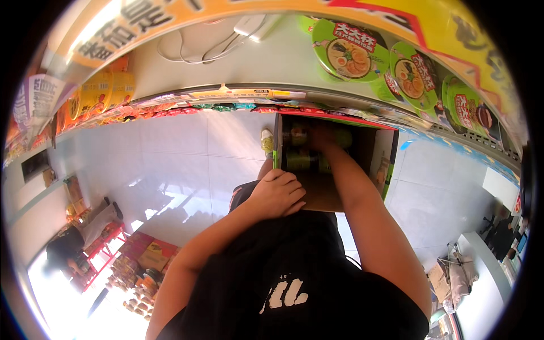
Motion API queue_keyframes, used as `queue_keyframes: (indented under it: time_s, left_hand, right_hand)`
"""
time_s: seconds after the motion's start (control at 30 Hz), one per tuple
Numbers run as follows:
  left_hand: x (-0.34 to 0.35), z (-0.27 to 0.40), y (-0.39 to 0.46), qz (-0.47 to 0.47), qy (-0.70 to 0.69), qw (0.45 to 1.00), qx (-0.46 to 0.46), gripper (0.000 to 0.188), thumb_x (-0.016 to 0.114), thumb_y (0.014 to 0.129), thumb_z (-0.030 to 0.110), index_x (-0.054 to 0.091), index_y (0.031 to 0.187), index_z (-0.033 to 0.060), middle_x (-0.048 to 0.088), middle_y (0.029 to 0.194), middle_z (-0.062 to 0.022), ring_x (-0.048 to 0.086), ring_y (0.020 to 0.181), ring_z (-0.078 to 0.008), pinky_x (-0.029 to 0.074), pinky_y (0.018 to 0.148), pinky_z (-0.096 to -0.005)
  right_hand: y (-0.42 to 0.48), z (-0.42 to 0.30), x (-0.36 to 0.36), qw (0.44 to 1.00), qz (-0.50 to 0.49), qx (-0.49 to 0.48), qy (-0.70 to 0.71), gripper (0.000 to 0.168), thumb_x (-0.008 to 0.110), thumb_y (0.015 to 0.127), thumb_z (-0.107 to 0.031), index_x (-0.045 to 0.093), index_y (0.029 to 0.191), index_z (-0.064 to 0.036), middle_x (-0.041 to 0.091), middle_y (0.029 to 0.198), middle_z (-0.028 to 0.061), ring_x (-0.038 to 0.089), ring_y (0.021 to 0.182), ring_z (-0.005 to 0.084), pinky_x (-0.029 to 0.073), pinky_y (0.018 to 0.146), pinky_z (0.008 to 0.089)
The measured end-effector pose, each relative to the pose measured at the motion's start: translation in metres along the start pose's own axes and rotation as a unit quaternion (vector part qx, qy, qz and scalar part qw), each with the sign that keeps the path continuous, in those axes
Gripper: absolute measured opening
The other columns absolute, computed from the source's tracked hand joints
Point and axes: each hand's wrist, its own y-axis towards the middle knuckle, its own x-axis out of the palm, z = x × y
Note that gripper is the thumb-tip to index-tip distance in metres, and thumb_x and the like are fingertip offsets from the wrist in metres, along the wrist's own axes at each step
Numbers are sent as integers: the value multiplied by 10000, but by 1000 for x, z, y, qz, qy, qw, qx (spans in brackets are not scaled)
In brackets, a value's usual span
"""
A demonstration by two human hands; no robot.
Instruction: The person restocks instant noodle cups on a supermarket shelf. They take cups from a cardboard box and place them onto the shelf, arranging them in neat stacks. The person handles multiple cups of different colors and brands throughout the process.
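Observation:
An open cardboard carton point(318, 191) is held against my front, its mouth facing up. Over its near left corner curls my left hand point(280, 191), gripping the rim. My right hand point(321, 135) reaches down inside, dark and blurred, so whether its fingers hold anything cannot be seen. Around it in the carton lie several green instant noodle cups point(298, 158), partly in shadow. On the shelf point(272, 68) beyond stand large green noodle cups point(352, 51) with ramen pictures on their lids, to the right.
Yellow noodle cups point(108, 91) line the shelf's left end. A white power adapter point(250, 27) with a cable lies at the shelf's back. Snack packets point(182, 111) hang below its front edge. Stacked boxes point(157, 255) stand behind on the left; a person point(66, 250) is near them.

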Motion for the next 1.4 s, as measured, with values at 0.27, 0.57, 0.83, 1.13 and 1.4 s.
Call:
queue_keyframes:
  time_s: [0.27, 0.57, 0.83, 1.13, 1.4]
  left_hand:
    - [1, -8, 35, 13, 25, 1000, 8, 217, 738, 844, 336, 714, 993, 181, 696, 1011, 39, 618, 1065, -185, 417, 938, -397]
    - [17, -20, 19, 63, 55, 996, 5, 170, 752, 804, 323, 729, 932, 214, 715, 934, 61, 641, 994, -191, 429, 929, -410]
    - [25, -38, 24, 58, 56, 997, 11, 169, 741, 823, 363, 740, 919, 224, 725, 923, 58, 640, 1007, -185, 425, 943, -435]
    - [22, -41, 25, 87, 49, 995, 30, 178, 765, 819, 358, 719, 891, 203, 715, 900, 61, 647, 974, -185, 441, 908, -409]
    - [25, -37, 17, 96, 37, 994, 29, 196, 780, 816, 348, 705, 919, 199, 701, 882, 47, 649, 964, -184, 440, 880, -387]
  right_hand:
    - [10, 36, 2, 969, 227, 57, 84, 1039, 634, 801, -786, 346, 1580, -162, 342, 1623, 201, 320, 1494, 422, 280, 1216, 544]
    - [-74, 10, -118, 962, 69, -56, 257, 685, 674, 945, -400, 487, 1470, -2, 575, 1407, 271, 567, 1296, 410, 456, 1091, 448]
    - [-306, 4, -393, 743, 281, -423, 435, 334, 687, 946, -111, 616, 1246, 17, 676, 1217, 121, 638, 1118, 191, 509, 966, 362]
    - [-248, 15, -646, 626, 772, -31, 107, 1103, 854, 795, -412, 188, 1604, -67, 380, 1492, 259, 619, 1088, 339, 551, 893, 414]
    - [-181, 7, -695, 620, 762, 177, 52, 1106, 828, 806, -474, 152, 1627, -170, 168, 1600, 268, 538, 1192, 516, 563, 872, 515]
